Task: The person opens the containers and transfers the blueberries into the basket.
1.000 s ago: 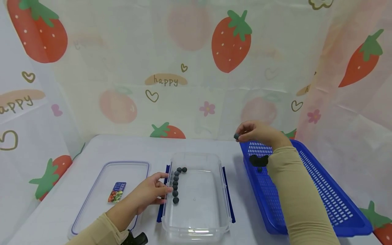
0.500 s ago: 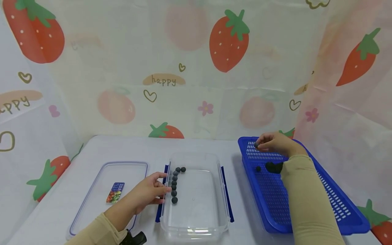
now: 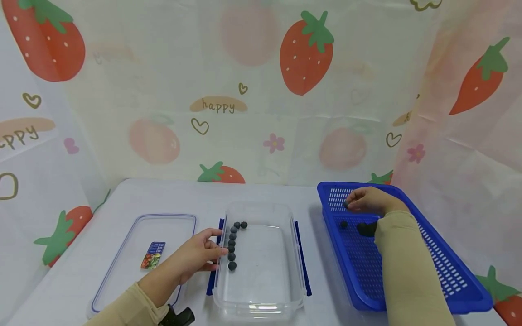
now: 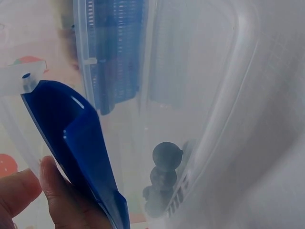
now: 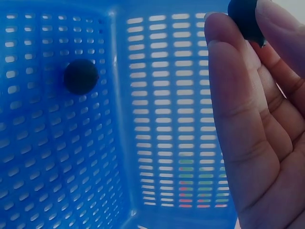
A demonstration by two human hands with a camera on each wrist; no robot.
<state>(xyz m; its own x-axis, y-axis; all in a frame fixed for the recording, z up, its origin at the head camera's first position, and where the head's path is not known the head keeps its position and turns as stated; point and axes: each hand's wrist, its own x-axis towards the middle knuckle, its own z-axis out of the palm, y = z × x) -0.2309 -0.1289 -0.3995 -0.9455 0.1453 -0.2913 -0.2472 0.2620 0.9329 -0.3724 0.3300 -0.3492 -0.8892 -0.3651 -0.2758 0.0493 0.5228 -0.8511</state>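
A person's right hand (image 3: 369, 200) is over the far end of a blue basket (image 3: 363, 271), pinching a small dark ball (image 5: 245, 16) between thumb and fingertips. A second ball (image 5: 81, 76) lies on the basket floor below, near its far end. The left hand (image 3: 200, 256) grips the left side of a clear box (image 3: 261, 283), thumb at the rim and the other fingers outside, beside a blue latch (image 3: 210, 283) that hangs out from the wall. Another blue latch (image 3: 302, 258) stands out on the opposite side. Inside the box, along its left wall, a row of dark balls (image 3: 231, 256) runs from the near part toward the far end, where the last one sits to the right of its neighbour. The box is open at the top and stands on a white table (image 3: 195, 194), between the basket on the right and a clear lid (image 3: 171, 226) with a bluish edge lying flat on the left. A colourful label (image 3: 153, 255) shows on the lid. Behind the table hangs a cloth (image 3: 261, 81) printed with strawberries, hearts and the word "happy".
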